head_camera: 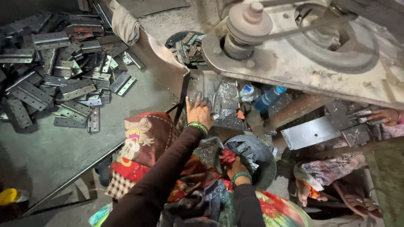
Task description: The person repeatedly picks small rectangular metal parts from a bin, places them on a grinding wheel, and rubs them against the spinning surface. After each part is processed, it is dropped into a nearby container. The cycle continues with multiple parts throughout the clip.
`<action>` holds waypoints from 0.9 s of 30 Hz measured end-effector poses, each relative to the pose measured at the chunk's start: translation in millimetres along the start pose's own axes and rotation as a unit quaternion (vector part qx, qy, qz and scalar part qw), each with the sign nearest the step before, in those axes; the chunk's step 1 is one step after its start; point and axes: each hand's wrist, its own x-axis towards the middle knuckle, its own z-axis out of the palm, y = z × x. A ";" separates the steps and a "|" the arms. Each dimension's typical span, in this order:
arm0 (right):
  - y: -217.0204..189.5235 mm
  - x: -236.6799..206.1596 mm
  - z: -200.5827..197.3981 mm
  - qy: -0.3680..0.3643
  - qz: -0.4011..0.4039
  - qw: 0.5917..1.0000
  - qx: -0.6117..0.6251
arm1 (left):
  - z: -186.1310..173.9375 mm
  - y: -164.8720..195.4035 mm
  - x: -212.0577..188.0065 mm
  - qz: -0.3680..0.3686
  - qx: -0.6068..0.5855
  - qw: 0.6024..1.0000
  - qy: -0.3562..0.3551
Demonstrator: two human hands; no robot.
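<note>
Red rag point(227, 156) under right hand point(236, 167)

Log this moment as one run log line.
left hand: on metal pieces | right hand: holding red cloth at round pan

Head view, looking down at a metalworking bench: left hand point(199, 112) lies flat, fingers spread, on small metal plates point(223, 110) beneath the machine's pulley point(249, 20); right hand point(235, 166) grips a red cloth point(227, 156) at the rim of a round pan point(264, 159) holding what appear to be hinge pieces; a heap of hinges point(63, 71) covers the floor at left; another person's hand point(385, 116) rests at right.
</note>
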 end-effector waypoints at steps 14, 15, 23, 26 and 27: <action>-13.7 8.2 19.4 -0.001 0.056 0.998 -0.041 | 23.9 -26.0 6.9 0.051 -0.004 0.984 0.168; -14.9 7.9 19.6 -0.009 0.053 0.998 -0.044 | 20.6 -29.3 3.7 0.057 0.003 0.988 0.141; -27.0 5.6 3.5 0.052 0.048 0.988 -0.139 | 17.6 -29.0 3.3 0.047 -0.020 0.989 0.136; -26.8 7.4 4.1 0.019 0.072 0.994 -0.081 | 21.9 -27.1 4.7 0.047 -0.015 0.990 0.128; -27.2 7.3 4.5 0.010 0.049 0.998 -0.044 | 21.8 -27.1 4.2 0.048 -0.017 0.991 0.122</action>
